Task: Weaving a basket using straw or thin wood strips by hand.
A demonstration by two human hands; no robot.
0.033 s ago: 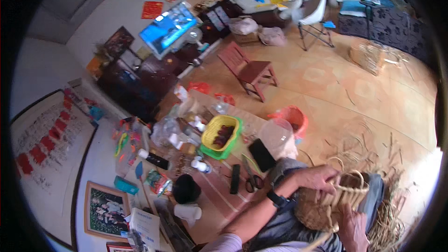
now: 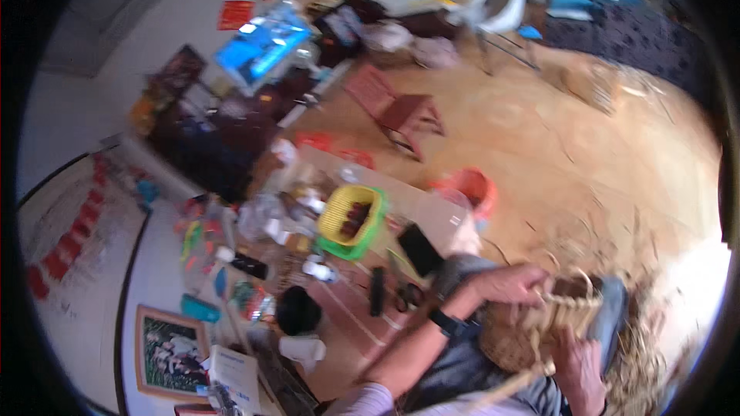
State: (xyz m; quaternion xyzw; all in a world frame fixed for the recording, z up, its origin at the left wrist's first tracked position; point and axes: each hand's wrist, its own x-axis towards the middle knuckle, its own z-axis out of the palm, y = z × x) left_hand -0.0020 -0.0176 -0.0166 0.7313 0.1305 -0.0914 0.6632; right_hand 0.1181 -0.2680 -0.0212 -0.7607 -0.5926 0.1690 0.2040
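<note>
A small woven basket [image 2: 570,310] of tan plant strips, with loops standing up at its rim, lies tilted on my lap at the lower right. My left hand [image 2: 512,285] is closed on the rim at the basket's left side, fingers bent. Lower down, my right hand [image 2: 578,366] presses against the near wall with its fingers curled and grips the basket there. A pale strip [image 2: 512,387] sticks out from the weave toward the lower left, beside the right hand. Blur hides the exact fingertip contact.
To the left stands a table with a black phone [image 2: 420,250], scissors [image 2: 407,296], a yellow basket [image 2: 331,219] of dark red items and a black cup-like object [image 2: 298,310]. Loose straw [image 2: 640,362] lies right of my lap. Beyond are an orange bucket [image 2: 484,192] and a red chair [image 2: 397,112].
The view has shifted slightly, so the room sits farther left. My left fingers look more curled at the rim. The pale strip now shows at greater length toward the lower left.
</note>
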